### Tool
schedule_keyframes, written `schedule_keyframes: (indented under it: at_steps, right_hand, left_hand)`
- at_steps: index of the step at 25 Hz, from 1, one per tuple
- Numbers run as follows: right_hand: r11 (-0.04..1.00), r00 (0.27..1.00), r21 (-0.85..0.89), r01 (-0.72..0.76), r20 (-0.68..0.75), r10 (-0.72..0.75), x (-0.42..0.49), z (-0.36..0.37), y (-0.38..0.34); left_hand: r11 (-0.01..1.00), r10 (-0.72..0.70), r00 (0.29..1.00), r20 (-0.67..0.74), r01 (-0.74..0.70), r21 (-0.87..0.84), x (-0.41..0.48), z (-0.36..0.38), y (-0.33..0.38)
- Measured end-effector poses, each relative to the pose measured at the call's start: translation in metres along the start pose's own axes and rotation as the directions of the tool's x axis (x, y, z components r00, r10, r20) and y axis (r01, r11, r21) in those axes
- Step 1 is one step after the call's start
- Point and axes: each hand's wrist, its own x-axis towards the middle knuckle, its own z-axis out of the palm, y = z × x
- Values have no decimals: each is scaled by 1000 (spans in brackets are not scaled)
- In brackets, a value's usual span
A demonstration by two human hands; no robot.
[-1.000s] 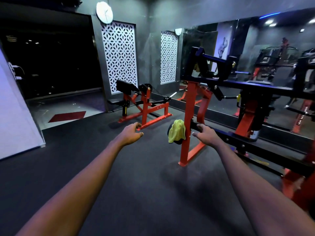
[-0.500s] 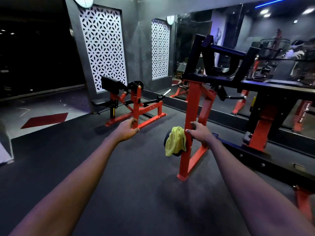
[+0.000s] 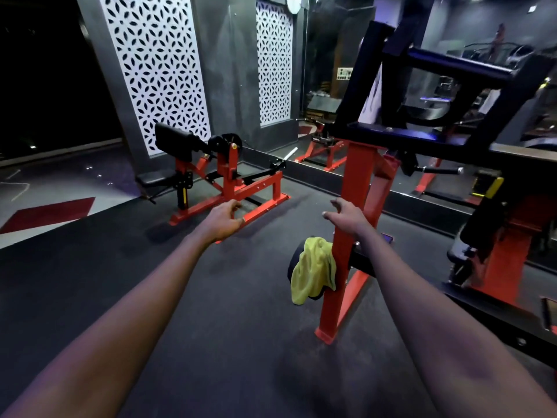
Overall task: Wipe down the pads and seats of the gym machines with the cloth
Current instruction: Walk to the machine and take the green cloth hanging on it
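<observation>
A yellow-green cloth (image 3: 313,271) hangs draped over the black roller pad (image 3: 294,267) at the end of a bar on the red and black machine (image 3: 357,182). My right hand (image 3: 346,217) hovers above the cloth, in front of the red upright, fingers spread and holding nothing. My left hand (image 3: 224,220) is stretched forward over the floor, fingers loosely curled and empty. Farther back stands a second red machine with a black back pad (image 3: 176,140) and a low black seat (image 3: 156,178).
Dark rubber floor (image 3: 211,312) spreads between me and both machines. A wall mirror (image 3: 331,70) runs behind the machines on the right. White lattice panels (image 3: 156,64) line the grey wall. A pale floor with a red patch (image 3: 45,214) lies at the left.
My right hand has let go of the bar beside the cloth and lifted above it, fingers spreading. The view has moved closer and turned left. The cloth stays draped on the roller pad.
</observation>
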Motion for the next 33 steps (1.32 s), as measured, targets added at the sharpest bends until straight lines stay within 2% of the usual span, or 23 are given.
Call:
schedule_keyframes:
  at_steps: [6,15,23,28,33]
  right_hand:
    - [994,992,-3,-109,61,109,136,38,41]
    - [933,928,-18,-360,93,360,259,114,100]
    - [811,810,-37,-584,30,585,290,191,171]
    - [678,672,-27,-735,103,733,303,231,222]
    - [572,571,21,-820,100,815,316,266,280]
  left_hand:
    - [1000,-4,995,100,7,-30,142,59,-19]
    - [990,73,959,275,-36,-137,308,160,-68]
    - [986,81,884,461,-4,-165,390,250,-113]
    - [980,57,838,543,57,-191,406,307,-123]
    - [970,63,808,586,89,-227,417,346,-128]
